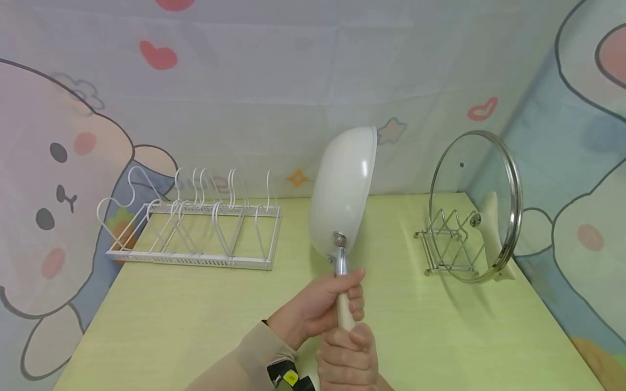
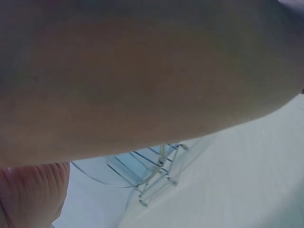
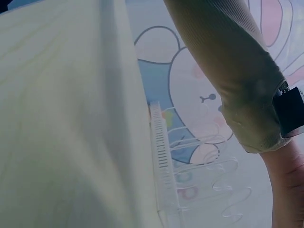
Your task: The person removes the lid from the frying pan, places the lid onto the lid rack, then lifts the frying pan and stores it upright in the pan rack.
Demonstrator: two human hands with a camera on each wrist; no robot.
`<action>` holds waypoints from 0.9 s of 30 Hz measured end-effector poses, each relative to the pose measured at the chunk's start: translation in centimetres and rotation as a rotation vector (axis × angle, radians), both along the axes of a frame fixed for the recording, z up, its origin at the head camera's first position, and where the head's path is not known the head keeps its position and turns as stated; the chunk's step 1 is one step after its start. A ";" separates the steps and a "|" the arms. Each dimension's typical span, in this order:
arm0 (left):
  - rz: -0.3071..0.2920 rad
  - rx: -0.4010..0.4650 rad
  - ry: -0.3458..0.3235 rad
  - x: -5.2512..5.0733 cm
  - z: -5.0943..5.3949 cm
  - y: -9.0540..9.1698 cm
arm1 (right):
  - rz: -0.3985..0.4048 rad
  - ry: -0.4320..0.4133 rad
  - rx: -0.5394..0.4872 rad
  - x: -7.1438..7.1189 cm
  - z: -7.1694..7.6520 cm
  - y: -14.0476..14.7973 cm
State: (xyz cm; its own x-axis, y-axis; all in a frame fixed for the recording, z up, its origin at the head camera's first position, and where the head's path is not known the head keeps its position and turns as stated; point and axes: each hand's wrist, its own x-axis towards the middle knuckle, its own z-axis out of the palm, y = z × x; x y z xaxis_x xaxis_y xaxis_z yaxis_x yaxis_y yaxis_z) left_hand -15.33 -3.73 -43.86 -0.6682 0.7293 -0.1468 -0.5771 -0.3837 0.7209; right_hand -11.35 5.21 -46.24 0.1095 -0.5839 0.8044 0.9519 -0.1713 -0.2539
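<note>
A white pan (image 1: 339, 190) with a cream and metal handle (image 1: 345, 312) is held up on its side in the middle of the head view, its outer base facing left. Gripping the upper part of the handle near the metal collar is my left hand (image 1: 320, 304), thumb laid across it. Lower down, my right hand (image 1: 348, 355) wraps its fingers round the handle's end. The left wrist view is mostly filled by a blurred forearm or hand; the right wrist view shows the left sleeve (image 3: 237, 80) and wrist, not the pan.
At the left stands a white wire rack (image 1: 195, 260) with upright loops. To the right, a glass lid (image 1: 511, 217) with a steel rim and cream handle stands on edge in a small metal rack (image 1: 450, 269). A printed cloth (image 1: 274, 70) hangs behind the light green table (image 1: 195, 326).
</note>
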 end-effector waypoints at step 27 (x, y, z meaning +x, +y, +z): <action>0.046 0.059 0.020 -1.0 4.4 -2.3 | 0.022 -0.083 0.017 -0.1 4.9 -2.3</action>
